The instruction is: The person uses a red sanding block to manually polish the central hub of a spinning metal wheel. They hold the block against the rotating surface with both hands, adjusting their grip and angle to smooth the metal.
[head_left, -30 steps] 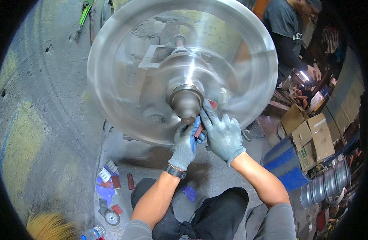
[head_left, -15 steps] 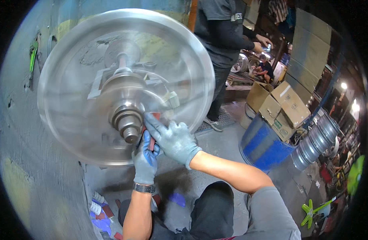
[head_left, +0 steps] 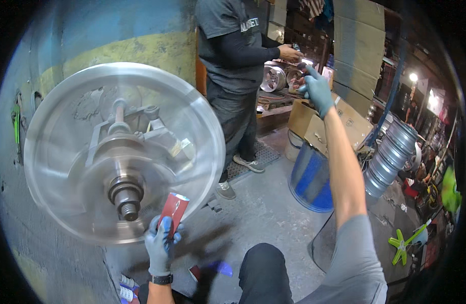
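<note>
A large silvery wheel (head_left: pixel 202 121), blurred by spinning, turns on a shaft with a threaded end (head_left: pixel 129 209). Just below and right of that end, my left hand (head_left: pixel 161 248), in a grey-blue glove, grips a folded piece of red sandpaper (head_left: pixel 173 213) upright in front of the wheel's lower rim. My right hand (head_left: pixel 318 92), gloved too, is raised far out to the right, above the cardboard boxes. Its fingers are apart, some stretched out and some bent, and no held thing shows in it. A dark shape by its fingertips is unclear.
A person (head_left: pixel 233 76) stands beyond the wheel, hands together around a small object. Cardboard boxes (head_left: pixel 314 129) top a blue drum (head_left: pixel 311 177); stacked metal rims (head_left: pixel 392 154) stand beside it. A green fan (head_left: pixel 399 245) is at right; scraps (head_left: pixel 220 267) lie on the floor.
My right hand has left the sandpaper and swung up and right. The left hand keeps the sandpaper, now lower and off the shaft. The view has shifted rightward and up.
</note>
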A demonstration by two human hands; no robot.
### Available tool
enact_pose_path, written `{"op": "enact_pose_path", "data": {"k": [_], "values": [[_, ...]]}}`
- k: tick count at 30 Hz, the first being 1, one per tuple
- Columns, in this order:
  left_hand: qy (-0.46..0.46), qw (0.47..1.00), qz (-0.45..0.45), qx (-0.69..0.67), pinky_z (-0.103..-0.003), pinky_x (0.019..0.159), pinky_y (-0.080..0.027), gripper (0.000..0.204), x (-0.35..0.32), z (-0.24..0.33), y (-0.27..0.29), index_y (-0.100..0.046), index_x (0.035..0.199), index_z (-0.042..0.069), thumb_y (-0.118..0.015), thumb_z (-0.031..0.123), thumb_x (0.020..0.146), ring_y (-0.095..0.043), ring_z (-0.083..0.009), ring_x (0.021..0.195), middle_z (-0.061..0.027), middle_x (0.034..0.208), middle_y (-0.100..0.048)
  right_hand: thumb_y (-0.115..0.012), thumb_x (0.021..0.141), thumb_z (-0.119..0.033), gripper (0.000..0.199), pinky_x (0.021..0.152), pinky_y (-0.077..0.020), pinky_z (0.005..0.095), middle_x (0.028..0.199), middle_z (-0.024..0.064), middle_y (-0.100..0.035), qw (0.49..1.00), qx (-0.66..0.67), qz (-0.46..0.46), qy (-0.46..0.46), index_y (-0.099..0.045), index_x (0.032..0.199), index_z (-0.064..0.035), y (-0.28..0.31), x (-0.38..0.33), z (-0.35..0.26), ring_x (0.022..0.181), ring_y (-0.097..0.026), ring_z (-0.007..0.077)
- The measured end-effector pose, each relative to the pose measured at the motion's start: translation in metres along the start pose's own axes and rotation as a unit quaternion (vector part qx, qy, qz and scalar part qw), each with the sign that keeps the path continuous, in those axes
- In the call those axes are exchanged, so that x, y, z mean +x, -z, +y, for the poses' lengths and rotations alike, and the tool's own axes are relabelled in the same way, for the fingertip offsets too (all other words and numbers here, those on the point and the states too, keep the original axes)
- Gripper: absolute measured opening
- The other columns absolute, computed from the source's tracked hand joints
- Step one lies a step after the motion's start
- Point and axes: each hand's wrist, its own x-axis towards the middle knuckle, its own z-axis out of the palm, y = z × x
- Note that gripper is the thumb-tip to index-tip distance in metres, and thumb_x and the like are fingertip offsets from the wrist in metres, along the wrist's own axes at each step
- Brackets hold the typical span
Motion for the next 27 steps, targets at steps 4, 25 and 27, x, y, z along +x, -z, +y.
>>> {"op": "enact_pose_path", "data": {"k": [4, 25, 27], "values": [[0.007, 0.998, 0.046, 0.034, -0.021, 0.052, -0.043, 0.031, 0.001, -0.001, 0.005, -0.064, 0.113, 0.004, -0.068, 0.034, 0.105, -0.057, -0.0086, 0.059, -0.0087, 0.085, -0.071, -0.044, 0.096, -0.012, 0.054, 0.04, -0.0443, 0.0316, 0.07, 0.0112, -0.069, 0.985, 0.055, -0.077, -0.144, -0.048, 0.15, -0.0072, 0.001, 0.065, 0.083, 0.049, -0.063, 0.0183], [-0.018, 0.998, 0.026, 0.061, -0.024, 0.056, -0.046, 0.043, -0.01, 0.011, 0.015, -0.066, 0.116, -0.001, -0.072, 0.039, 0.101, -0.06, -0.0114, 0.062, -0.0111, 0.088, -0.072, -0.049, 0.095, -0.007, 0.069, 0.046, -0.0431, 0.026, 0.094, 0.0071, -0.065, 0.981, 0.065, -0.113, -0.144, -0.037, 0.163, -0.0111, -0.027, 0.047, 0.052, 0.052, -0.059, 0.0142], [-0.002, 0.998, 0.029, 0.052, -0.024, 0.057, -0.047, 0.04, -0.011, 0.012, 0.006, -0.067, 0.118, -0.001, -0.07, 0.035, 0.102, -0.061, -0.0115, 0.065, -0.0108, 0.09, -0.072, -0.053, 0.096, -0.01, 0.058, 0.047, -0.0418, 0.0234, 0.091, 0.0025, -0.065, 0.984, 0.149, -0.011, -0.095, -0.05, 0.154, -0.0068, -0.013, 0.02, 0.047, 0.056, -0.057, 0.0092]]}}
